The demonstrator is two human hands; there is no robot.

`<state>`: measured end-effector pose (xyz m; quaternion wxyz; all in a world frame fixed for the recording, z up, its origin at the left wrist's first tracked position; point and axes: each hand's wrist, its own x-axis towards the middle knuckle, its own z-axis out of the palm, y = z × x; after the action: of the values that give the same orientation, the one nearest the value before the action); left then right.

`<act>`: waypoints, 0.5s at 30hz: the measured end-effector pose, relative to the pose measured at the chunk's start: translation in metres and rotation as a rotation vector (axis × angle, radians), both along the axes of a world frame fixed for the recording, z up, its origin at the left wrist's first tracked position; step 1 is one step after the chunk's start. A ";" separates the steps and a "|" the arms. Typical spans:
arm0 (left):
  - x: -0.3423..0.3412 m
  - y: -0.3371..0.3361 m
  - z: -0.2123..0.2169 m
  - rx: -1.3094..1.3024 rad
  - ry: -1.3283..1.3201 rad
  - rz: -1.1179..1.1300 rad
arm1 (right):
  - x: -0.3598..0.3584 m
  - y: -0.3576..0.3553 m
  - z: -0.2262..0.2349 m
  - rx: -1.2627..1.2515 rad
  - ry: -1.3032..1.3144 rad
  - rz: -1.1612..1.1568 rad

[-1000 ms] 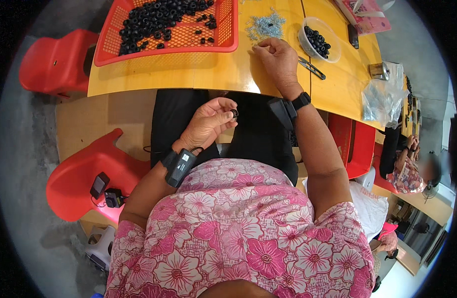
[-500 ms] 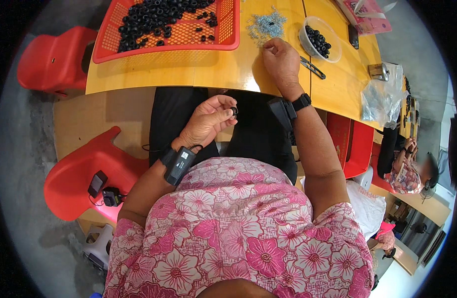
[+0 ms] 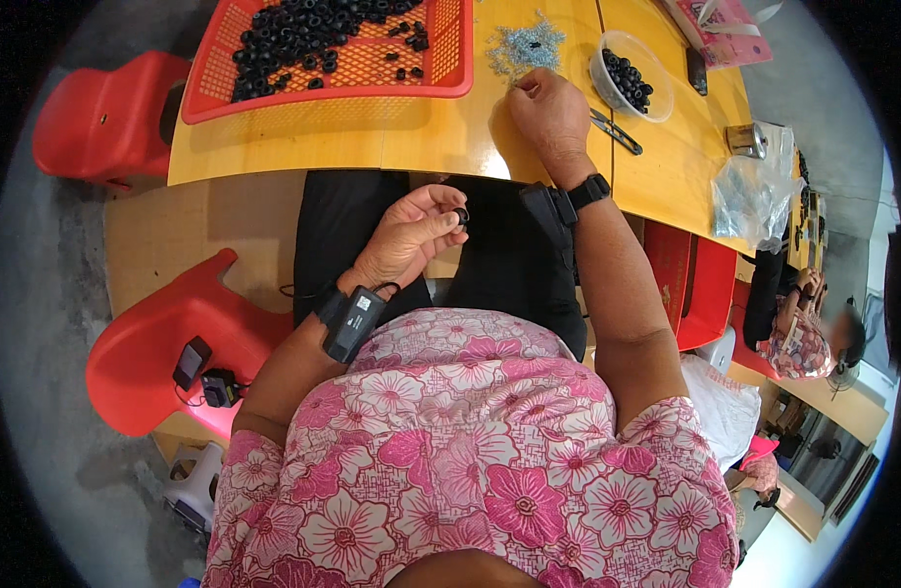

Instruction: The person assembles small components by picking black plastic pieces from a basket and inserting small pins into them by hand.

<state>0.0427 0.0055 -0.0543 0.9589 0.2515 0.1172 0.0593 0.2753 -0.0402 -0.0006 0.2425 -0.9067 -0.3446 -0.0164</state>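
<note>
My left hand is above my lap, below the table edge, with thumb and fingers closed on a small black ring-shaped part. Over the table, my right hand has its fingertips curled together beside a loose pile of tiny pale-blue clear pieces. Whatever those right fingertips hold, if anything, is too small or hidden to see. Just right of that hand lies a pair of black thread snips. A round clear tub holding black ring parts stands beyond the snips.
A red plastic basket of many black ring parts covers the table's left side. At the right are a dark phone, a metal tin, a plastic bag and a pink package. Another person sits farther right.
My right hand has moved slightly left and away from me along the table, closer to the pale-blue pile. My left hand stays nearly still with the black part.
</note>
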 end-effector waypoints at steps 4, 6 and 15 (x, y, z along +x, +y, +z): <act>0.000 0.000 -0.001 -0.006 -0.009 0.001 | 0.002 -0.001 0.000 0.006 0.003 0.005; 0.000 0.000 -0.001 -0.020 -0.022 0.001 | 0.002 -0.001 0.000 0.032 0.017 0.012; 0.001 0.000 0.000 -0.018 -0.015 0.003 | 0.002 -0.001 -0.001 0.017 -0.038 0.024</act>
<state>0.0432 0.0060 -0.0545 0.9620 0.2421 0.1108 0.0613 0.2771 -0.0408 -0.0018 0.2436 -0.9000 -0.3599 -0.0338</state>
